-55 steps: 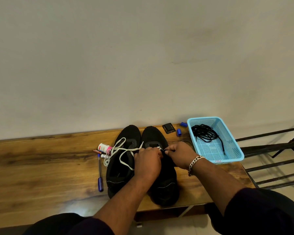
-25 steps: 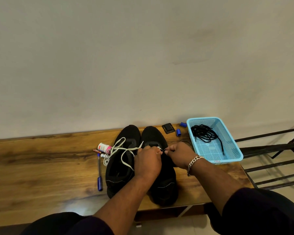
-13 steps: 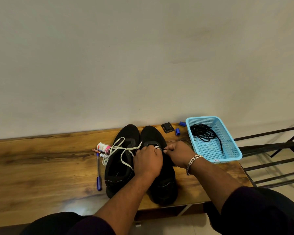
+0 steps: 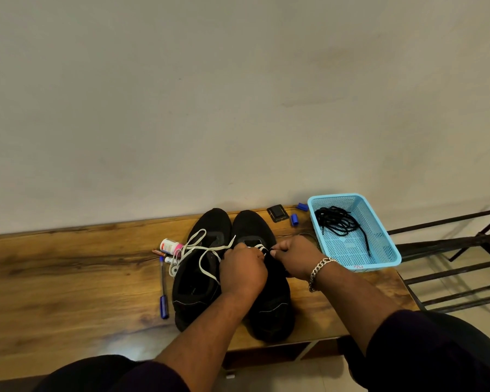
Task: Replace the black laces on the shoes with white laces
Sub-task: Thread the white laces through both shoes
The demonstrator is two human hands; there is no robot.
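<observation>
Left hand [image 4: 242, 271] curled over the tongue of the right-side black fabric shoe [image 4: 263, 278], fingers bent round a white flat lace [image 4: 207, 250] where it meets the upper eyelets; right hand [image 4: 293, 257] just beside it, fingertips pinching the same lace at the shoe's right edge (exact pinch point too small to make out). Silver chain bracelet [image 4: 318, 271] on the right wrist. Loose white lace trailing leftward in loops across the left-side black fabric shoe [image 4: 201, 275], its open mouth showing, with one end lying off its left edge. Both shoes side by side, touching, toes toward the pale wall [image 4: 238, 94], on a glossy brown wooden desk [image 4: 68, 278]. Removed black laces [image 4: 337, 223] bundled in the far part of a light-blue perforated plastic basket [image 4: 385, 250], right of the shoes at the desk's end, one strand running toward its near corner. Left of the shoes: small white bottle with pink cap [image 4: 170, 246] lying on its side, and a blue pen [image 4: 163, 290] pointing away from the wall. Behind the toes: small black square object [image 4: 277, 213] and two small blue caps [image 4: 294, 219]. Dark metal rack [image 4: 450, 264] beyond the desk's right end.
</observation>
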